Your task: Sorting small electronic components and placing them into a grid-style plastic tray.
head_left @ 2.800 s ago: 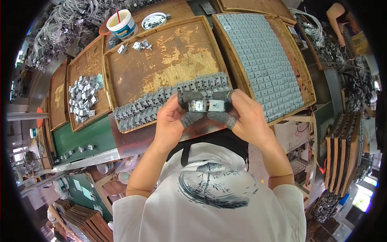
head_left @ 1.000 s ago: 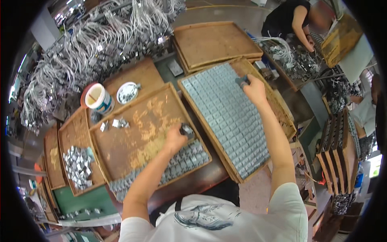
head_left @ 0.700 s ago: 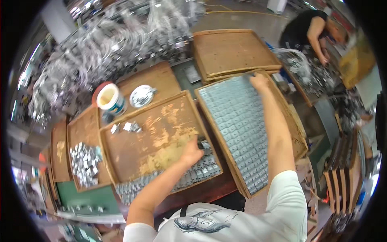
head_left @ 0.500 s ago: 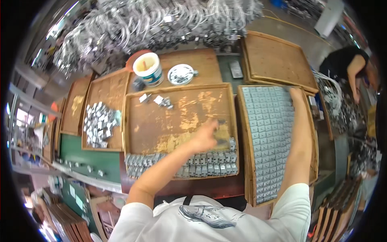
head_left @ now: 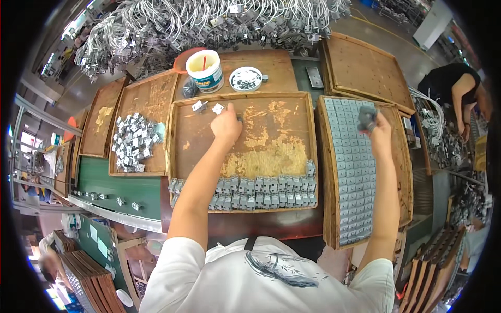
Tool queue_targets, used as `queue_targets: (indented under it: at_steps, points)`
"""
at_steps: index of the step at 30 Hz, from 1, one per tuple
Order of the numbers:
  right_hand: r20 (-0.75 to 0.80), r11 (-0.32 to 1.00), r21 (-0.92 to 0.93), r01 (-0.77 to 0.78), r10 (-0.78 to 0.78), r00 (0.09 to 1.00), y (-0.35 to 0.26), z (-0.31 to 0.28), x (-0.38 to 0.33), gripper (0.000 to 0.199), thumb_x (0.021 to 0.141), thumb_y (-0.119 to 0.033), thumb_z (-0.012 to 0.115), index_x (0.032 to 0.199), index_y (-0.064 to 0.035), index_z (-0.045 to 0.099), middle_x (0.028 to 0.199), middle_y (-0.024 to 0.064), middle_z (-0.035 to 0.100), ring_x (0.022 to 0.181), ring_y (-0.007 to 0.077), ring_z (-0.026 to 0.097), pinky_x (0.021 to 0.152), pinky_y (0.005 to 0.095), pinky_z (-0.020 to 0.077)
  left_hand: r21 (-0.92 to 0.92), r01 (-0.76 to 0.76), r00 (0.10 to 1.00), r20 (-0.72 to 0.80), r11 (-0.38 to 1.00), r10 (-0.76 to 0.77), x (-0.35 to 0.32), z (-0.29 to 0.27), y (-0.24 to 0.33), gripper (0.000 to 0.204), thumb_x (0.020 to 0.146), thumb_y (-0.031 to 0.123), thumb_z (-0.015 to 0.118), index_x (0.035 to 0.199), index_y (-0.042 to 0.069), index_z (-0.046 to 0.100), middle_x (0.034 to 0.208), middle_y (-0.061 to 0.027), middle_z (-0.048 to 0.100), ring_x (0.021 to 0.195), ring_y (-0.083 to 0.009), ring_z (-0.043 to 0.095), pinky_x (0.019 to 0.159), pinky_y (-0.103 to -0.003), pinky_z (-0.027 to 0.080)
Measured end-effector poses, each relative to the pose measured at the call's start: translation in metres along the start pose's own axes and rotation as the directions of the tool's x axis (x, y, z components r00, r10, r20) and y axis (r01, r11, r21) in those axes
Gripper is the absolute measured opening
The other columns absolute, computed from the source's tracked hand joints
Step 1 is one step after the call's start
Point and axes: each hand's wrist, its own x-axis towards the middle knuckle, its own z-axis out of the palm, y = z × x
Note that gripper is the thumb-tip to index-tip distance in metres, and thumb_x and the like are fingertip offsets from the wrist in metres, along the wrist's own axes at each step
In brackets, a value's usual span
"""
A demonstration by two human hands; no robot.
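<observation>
My left hand is over the upper left of the middle wooden tray, with its fingers curled in. Beside its fingertips sits a small metal part with a white face, and a similar part lies to its left. Something dark shows at the hand's right side, too unclear to name. My right hand is closed on a dark grey blocky part, raised over the right tray's rows of grey square-faced parts. Two rows of grey metal parts line the middle tray's near edge.
A white tub and a white dish with dark marks stand behind the middle tray. A left tray holds a pile of white-faced parts. Cabled parts hang at the back. Another person bends over at right.
My left hand has moved from the middle tray's right side to its upper left, beside the loose parts. My right hand has drawn slightly nearer, and a dark grey part now shows in it.
</observation>
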Motion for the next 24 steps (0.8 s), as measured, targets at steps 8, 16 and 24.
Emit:
queue_targets:
  at_steps: [8,16,24]
  points:
    - [0.029,0.996,-0.057,-0.067,0.069,0.997,-0.03,0.035,-0.11,0.018,0.086,-0.009,0.071,0.103,-0.0027,0.068,0.081,0.0016,0.065,0.06,0.011,0.059,0.052,0.025,0.0452,-0.24,0.096,0.995,0.064,0.966,-0.083,-0.026,0.005,0.006,0.049,0.078,0.017,0.063,0.125,0.014,0.048,0.11,-0.0199,0.066,0.096,-0.0395,0.066,0.079,-0.05,0.052]
    - [0.01,0.986,0.089,-0.139,0.139,0.99,-0.011,0.045,-0.18,0.018,0.086,-0.006,0.07,0.103,-0.0009,0.068,0.082,0.0029,0.066,0.059,0.0114,0.059,0.051,0.0251,0.0456,-0.163,-0.199,0.97,0.106,0.966,0.218,-0.028,-0.002,0.003,0.055,0.08,0.014,0.06,0.134,0.024,0.053,0.124,-0.0201,0.057,0.106,-0.039,0.061,0.084,-0.048,0.051]
    - [-0.057,0.986,0.071,-0.153,0.157,0.986,-0.019,0.047,-0.199,0.017,0.085,-0.004,0.07,0.102,0.0,0.068,0.081,0.003,0.066,0.059,0.0111,0.059,0.049,0.0247,0.0453,-0.377,-0.143,0.964,0.155,0.915,0.215,0.009,-0.006,0.006,0.057,0.082,0.011,0.058,0.137,0.021,0.049,0.105,-0.0256,0.067,0.106,-0.0391,0.061,0.088,-0.046,0.049]
